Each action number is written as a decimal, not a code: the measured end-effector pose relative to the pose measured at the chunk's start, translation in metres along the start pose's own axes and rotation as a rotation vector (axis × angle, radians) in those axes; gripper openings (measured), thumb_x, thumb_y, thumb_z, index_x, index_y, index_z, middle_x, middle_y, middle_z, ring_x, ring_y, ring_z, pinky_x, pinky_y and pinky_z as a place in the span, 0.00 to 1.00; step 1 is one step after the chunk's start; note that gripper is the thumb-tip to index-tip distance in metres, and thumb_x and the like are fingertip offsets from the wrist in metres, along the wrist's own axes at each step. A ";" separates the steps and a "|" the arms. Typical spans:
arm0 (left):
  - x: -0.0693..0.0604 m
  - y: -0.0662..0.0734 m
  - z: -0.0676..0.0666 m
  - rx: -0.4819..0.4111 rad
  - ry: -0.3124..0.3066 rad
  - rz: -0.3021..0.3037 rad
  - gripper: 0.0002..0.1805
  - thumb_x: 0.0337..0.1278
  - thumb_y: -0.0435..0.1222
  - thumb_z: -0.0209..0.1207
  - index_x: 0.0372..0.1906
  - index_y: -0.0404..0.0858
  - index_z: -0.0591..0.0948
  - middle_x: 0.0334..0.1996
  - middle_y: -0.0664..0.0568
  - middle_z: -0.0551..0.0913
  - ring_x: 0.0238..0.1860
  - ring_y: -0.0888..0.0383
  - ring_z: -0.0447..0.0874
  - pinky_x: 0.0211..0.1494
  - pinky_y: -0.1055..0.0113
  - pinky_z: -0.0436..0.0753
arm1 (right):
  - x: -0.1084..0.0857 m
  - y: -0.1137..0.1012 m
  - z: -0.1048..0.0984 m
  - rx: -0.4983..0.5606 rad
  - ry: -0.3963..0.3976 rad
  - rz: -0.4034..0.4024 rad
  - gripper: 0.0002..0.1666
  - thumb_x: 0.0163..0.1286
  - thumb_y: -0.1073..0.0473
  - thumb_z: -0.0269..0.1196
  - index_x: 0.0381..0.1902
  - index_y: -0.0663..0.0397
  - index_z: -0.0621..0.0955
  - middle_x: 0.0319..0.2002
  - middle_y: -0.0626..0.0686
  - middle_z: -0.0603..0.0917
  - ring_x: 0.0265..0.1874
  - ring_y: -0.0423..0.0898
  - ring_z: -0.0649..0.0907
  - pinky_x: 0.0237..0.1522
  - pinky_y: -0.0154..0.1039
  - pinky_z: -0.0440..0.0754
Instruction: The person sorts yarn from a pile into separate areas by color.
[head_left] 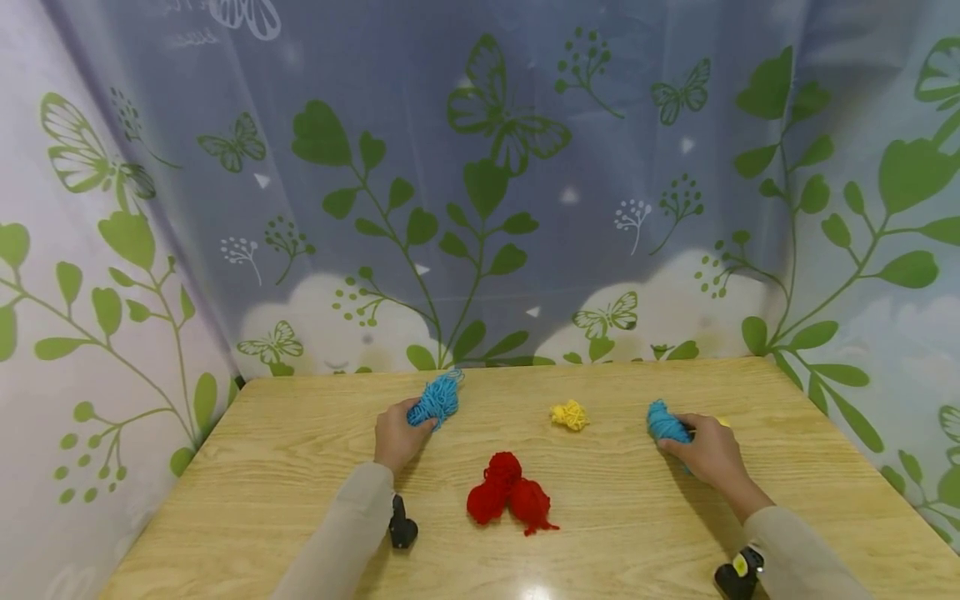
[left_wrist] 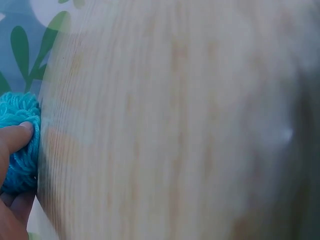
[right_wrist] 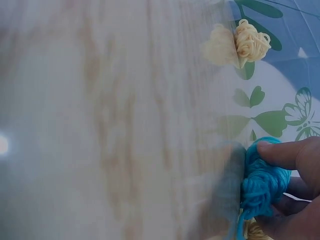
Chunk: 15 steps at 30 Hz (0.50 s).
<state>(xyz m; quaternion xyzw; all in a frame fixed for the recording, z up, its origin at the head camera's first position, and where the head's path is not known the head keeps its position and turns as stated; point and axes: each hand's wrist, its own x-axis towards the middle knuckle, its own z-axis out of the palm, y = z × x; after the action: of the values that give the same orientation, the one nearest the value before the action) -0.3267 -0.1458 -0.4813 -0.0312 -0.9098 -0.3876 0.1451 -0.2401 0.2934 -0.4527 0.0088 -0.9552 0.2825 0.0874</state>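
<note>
On the left of the table my left hand (head_left: 399, 435) grips a loose ball of blue yarn (head_left: 438, 400), its looped strands sticking out at the far end. The left wrist view shows the thumb pressed on that blue yarn (left_wrist: 20, 142). Over on the right, my right hand (head_left: 708, 452) holds a second ball of blue yarn (head_left: 666, 422) between thumb and fingers. A strand hangs below this yarn (right_wrist: 265, 182) in the right wrist view. Just behind the right hand, a yellow ball of yarn (head_left: 723, 422) is mostly hidden.
Three red yarn balls (head_left: 504, 492) lie touching in the middle of the wooden table (head_left: 600, 525). A small yellow yarn ball (head_left: 570, 415) sits farther back, between the hands. Behind the table's far edge hangs a leaf-and-butterfly curtain (head_left: 420, 275).
</note>
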 end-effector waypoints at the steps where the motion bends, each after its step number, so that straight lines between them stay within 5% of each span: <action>1: 0.000 0.000 0.000 0.000 0.000 0.001 0.25 0.50 0.36 0.70 0.53 0.27 0.80 0.50 0.37 0.82 0.55 0.40 0.79 0.57 0.48 0.77 | 0.000 0.000 0.000 0.002 -0.002 0.003 0.32 0.62 0.57 0.67 0.55 0.79 0.73 0.49 0.76 0.78 0.43 0.69 0.80 0.39 0.58 0.80; 15: -0.001 0.002 -0.002 -0.008 0.005 0.028 0.24 0.50 0.35 0.69 0.52 0.26 0.81 0.49 0.36 0.83 0.52 0.40 0.80 0.54 0.48 0.78 | 0.011 -0.032 -0.002 0.084 0.010 0.013 0.30 0.63 0.58 0.65 0.56 0.76 0.74 0.51 0.73 0.78 0.47 0.67 0.79 0.44 0.57 0.80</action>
<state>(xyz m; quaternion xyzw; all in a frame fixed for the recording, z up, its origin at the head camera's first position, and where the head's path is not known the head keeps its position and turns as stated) -0.3249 -0.1458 -0.4794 -0.0437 -0.9074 -0.3892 0.1528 -0.2489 0.2679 -0.4320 0.0051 -0.9421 0.3231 0.0900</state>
